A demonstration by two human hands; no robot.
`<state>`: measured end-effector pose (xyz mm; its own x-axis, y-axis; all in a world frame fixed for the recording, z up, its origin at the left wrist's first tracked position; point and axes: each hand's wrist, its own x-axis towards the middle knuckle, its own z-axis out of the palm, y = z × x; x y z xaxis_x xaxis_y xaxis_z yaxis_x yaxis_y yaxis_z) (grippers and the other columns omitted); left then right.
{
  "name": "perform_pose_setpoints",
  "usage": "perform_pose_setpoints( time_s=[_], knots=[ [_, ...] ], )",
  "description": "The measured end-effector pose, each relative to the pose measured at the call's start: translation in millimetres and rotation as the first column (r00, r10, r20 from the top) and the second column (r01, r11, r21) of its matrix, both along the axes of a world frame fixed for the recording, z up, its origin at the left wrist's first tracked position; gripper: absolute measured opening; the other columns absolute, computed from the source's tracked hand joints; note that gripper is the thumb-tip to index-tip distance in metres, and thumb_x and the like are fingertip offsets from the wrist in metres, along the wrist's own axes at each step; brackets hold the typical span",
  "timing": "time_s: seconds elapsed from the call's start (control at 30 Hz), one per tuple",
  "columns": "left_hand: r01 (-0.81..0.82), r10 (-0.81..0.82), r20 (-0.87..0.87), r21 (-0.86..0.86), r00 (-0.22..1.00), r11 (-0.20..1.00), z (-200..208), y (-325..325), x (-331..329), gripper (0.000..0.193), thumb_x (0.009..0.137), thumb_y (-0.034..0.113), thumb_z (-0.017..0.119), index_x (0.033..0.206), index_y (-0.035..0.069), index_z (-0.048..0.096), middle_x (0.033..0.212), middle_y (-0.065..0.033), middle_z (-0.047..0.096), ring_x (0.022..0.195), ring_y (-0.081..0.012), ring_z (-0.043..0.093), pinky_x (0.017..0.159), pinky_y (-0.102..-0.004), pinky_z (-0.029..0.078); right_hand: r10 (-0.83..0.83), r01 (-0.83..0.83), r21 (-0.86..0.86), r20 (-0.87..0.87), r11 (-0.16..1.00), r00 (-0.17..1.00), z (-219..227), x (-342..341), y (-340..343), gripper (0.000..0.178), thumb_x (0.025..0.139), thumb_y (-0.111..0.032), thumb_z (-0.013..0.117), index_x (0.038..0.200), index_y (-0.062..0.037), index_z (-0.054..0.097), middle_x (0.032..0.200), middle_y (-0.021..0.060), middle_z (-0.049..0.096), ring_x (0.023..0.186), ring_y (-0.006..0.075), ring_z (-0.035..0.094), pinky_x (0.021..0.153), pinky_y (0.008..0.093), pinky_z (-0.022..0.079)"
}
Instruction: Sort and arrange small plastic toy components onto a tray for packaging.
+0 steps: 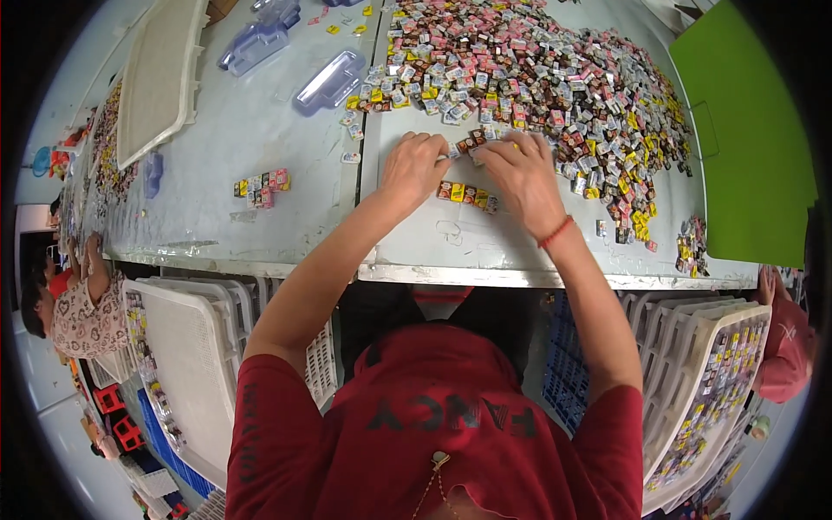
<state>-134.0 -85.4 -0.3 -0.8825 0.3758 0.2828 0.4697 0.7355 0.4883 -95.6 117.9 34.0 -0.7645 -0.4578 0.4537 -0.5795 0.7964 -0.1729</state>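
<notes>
My left hand (417,168) is closed, its fingertips pinching the left end of a short row of small box-shaped pieces (471,140). At the other end, my right hand (525,176), with a red cord at the wrist, has its bent fingers pressed on the row and partly hides it. Just below, between my hands, lies a finished-looking line of box-shaped pieces (466,195) in brown, yellow and white. Beyond my fingers spreads a large loose heap of the same pieces (520,65), in pink, brown, white and yellow.
On the left table lie clear plastic trays (329,82), a small cluster of pieces (263,187) and a white tray (160,78). A green board (737,130) stands at the right. White crates (195,347) are stacked below the table edge. Other people sit at both sides.
</notes>
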Motion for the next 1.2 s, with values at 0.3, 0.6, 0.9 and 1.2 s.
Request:
perform_pose_setpoints(
  time_s=[0.3, 0.6, 0.9, 1.2],
  knots=[
    [-0.014, 0.012, -0.064, -0.026, 0.998, 1.000, 6, -9, 9, 0.021, 0.070, 0.014, 0.078, 0.084, 0.003, 0.067, 0.081, -0.0125, 0.063, 0.082, -0.0317, 0.059, 0.074, -0.0413, 0.050, 0.140, -0.157, 0.231, 0.090, 0.960, 0.986, -23, -59, -18, 0.024, 0.087, -0.019, 0.058, 0.109, -0.0151, 0.066, 0.109, 0.0002, 0.066, 0.114, 0.0211, 0.053, 0.111, 0.0507, 0.027],
    [-0.004, 0.006, -0.070, 0.032, 0.998, 0.999, 3, -19, 11, 0.017, 0.076, 0.012, 0.070, 0.091, 0.005, 0.066, 0.090, -0.0107, 0.066, 0.088, -0.0303, 0.060, 0.077, -0.0400, 0.049, 0.055, -0.064, 0.140, 0.068, 0.988, 0.996, -26, -43, -20, 0.024, 0.082, -0.012, 0.064, 0.106, -0.0136, 0.067, 0.101, 0.0016, 0.066, 0.108, 0.0206, 0.056, 0.109, 0.0505, 0.028],
    [0.039, -0.034, -0.107, 0.042, 0.994, 0.998, 0, -27, 14, 0.016, 0.077, 0.011, 0.068, 0.092, 0.004, 0.065, 0.091, -0.0106, 0.066, 0.088, -0.0324, 0.059, 0.077, -0.0406, 0.048, 0.039, -0.049, 0.111, 0.097, 0.993, 0.995, -32, -37, -26, 0.032, 0.079, -0.016, 0.070, 0.110, -0.0147, 0.066, 0.109, 0.0017, 0.063, 0.109, 0.0216, 0.054, 0.108, 0.0505, 0.030],
    [0.056, -0.033, -0.233, 0.096, 0.972, 0.994, -8, -34, 20, 0.019, 0.071, 0.006, 0.075, 0.088, 0.002, 0.067, 0.095, -0.0084, 0.066, 0.089, -0.0280, 0.061, 0.078, -0.0366, 0.050, 0.025, -0.043, 0.200, 0.089, 0.979, 0.996, -23, -40, -41, 0.026, 0.084, -0.016, 0.061, 0.109, -0.0154, 0.066, 0.102, 0.0049, 0.065, 0.102, 0.0236, 0.059, 0.103, 0.0473, 0.034]
  ],
)
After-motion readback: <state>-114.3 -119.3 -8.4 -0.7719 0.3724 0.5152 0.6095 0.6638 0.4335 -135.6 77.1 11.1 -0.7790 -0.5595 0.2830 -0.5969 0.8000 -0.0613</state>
